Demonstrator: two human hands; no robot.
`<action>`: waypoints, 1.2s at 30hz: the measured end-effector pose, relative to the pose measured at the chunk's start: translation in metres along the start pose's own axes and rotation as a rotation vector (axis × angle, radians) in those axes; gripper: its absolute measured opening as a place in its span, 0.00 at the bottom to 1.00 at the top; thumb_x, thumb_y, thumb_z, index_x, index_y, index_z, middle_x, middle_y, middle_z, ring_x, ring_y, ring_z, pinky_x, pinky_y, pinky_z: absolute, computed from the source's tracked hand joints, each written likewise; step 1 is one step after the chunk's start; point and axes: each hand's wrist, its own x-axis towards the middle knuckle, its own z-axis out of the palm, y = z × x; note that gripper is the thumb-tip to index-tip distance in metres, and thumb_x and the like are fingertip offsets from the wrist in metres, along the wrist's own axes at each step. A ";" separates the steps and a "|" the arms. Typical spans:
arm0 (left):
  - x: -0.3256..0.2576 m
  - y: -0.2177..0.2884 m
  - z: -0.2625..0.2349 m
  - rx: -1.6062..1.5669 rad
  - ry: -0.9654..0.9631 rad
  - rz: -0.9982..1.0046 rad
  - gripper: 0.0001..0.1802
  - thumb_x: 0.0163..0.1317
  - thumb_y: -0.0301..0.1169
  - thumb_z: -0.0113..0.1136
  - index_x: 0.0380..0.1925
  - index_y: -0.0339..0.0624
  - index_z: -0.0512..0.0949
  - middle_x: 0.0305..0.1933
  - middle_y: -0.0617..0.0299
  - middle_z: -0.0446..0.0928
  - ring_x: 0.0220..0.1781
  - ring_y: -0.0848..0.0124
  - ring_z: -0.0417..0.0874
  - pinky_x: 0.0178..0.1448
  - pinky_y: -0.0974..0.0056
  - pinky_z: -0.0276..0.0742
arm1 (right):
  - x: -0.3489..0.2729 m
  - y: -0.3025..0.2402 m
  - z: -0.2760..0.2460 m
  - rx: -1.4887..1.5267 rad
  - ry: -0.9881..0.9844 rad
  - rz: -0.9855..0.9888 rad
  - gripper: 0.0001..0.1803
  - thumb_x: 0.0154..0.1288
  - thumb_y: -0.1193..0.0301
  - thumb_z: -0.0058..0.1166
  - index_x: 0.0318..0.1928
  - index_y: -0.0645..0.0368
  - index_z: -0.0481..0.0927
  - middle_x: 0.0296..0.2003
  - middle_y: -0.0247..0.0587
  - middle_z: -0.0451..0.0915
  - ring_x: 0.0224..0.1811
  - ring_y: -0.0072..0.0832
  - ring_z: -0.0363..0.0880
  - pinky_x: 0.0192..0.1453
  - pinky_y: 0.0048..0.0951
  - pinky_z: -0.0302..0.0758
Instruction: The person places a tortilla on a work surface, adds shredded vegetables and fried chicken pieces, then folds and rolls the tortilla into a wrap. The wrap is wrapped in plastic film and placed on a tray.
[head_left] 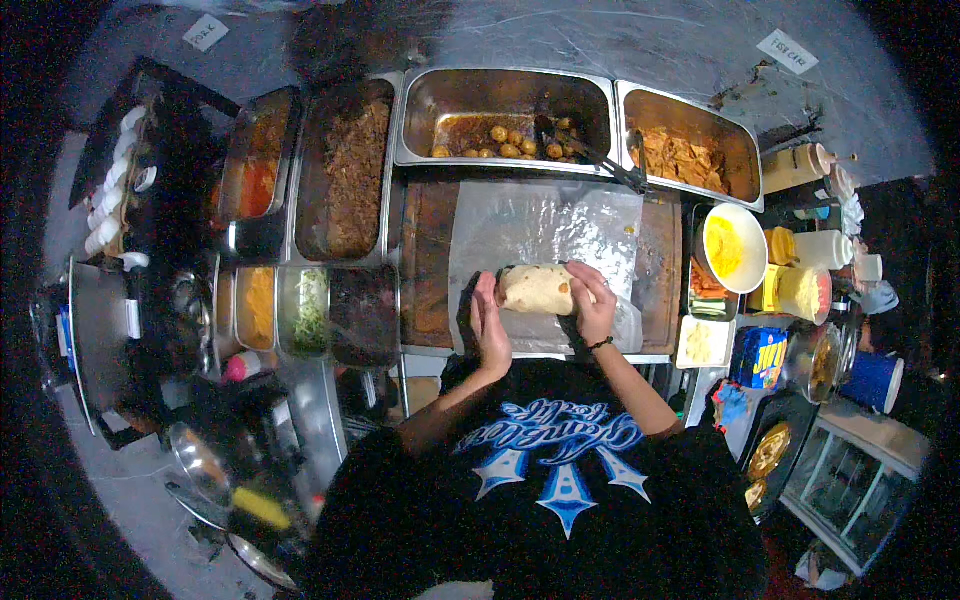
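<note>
A rolled burrito (535, 289) in a pale tortilla with browned spots lies crosswise on a sheet of white paper (545, 215). My left hand (488, 325) is at its left end, palm side inward, with the fingers stretched out straight. Around the right end, my right hand (594, 305) is curled, thumb toward me and fingers over the far side. The burrito's end surfaces are partly hidden by my hands. Beneath the paper is a brown-stained board (425, 290).
Beyond the board stand metal pans, one with small round potatoes (512, 143) and tongs (600, 160), another with sauced meat (680, 158). Left are pans of shredded meat (352, 170) and chopped greens (310, 315). A bowl of yellow shreds (735, 248) and squeeze bottles (825, 250) stand right.
</note>
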 end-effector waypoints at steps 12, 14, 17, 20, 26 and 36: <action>0.031 0.024 0.028 0.803 -0.186 0.425 0.24 0.57 0.39 0.66 0.49 0.35 0.75 0.57 0.50 0.70 0.60 0.55 0.71 0.63 0.56 0.67 | 0.002 0.005 -0.004 0.053 -0.033 0.013 0.13 0.66 0.68 0.55 0.45 0.65 0.84 0.47 0.48 0.83 0.55 0.38 0.77 0.63 0.37 0.69; 0.035 0.021 0.029 0.762 -0.179 0.506 0.21 0.55 0.38 0.68 0.43 0.35 0.77 0.58 0.48 0.73 0.60 0.54 0.74 0.62 0.56 0.69 | 0.002 0.002 -0.003 0.076 -0.044 0.014 0.14 0.66 0.68 0.55 0.46 0.64 0.84 0.47 0.48 0.83 0.56 0.38 0.77 0.64 0.37 0.68; 0.036 0.023 0.031 0.626 -0.279 0.298 0.20 0.54 0.36 0.68 0.43 0.36 0.79 0.54 0.50 0.79 0.55 0.55 0.79 0.60 0.56 0.72 | 0.002 -0.008 -0.001 0.093 -0.042 0.016 0.13 0.65 0.69 0.57 0.46 0.63 0.84 0.48 0.48 0.83 0.57 0.38 0.76 0.64 0.35 0.68; 0.039 0.031 0.033 0.731 -0.335 0.396 0.19 0.54 0.34 0.68 0.45 0.38 0.81 0.48 0.53 0.82 0.51 0.57 0.82 0.58 0.58 0.75 | 0.003 -0.009 0.000 0.036 -0.036 -0.006 0.12 0.63 0.70 0.59 0.45 0.62 0.85 0.47 0.47 0.83 0.55 0.37 0.77 0.62 0.34 0.70; 0.039 0.020 0.029 0.752 -0.333 0.435 0.14 0.55 0.32 0.67 0.41 0.39 0.84 0.49 0.55 0.82 0.52 0.59 0.82 0.58 0.59 0.75 | 0.002 0.001 0.004 -0.015 0.050 0.010 0.09 0.62 0.72 0.60 0.39 0.63 0.86 0.40 0.46 0.85 0.48 0.35 0.81 0.56 0.33 0.74; 0.060 0.054 0.028 1.111 -0.879 0.441 0.58 0.31 0.47 0.81 0.64 0.40 0.64 0.68 0.49 0.65 0.65 0.51 0.70 0.65 0.54 0.70 | 0.018 0.001 -0.025 -0.179 -0.288 -0.124 0.34 0.50 0.60 0.71 0.56 0.61 0.75 0.54 0.49 0.77 0.58 0.41 0.75 0.63 0.37 0.70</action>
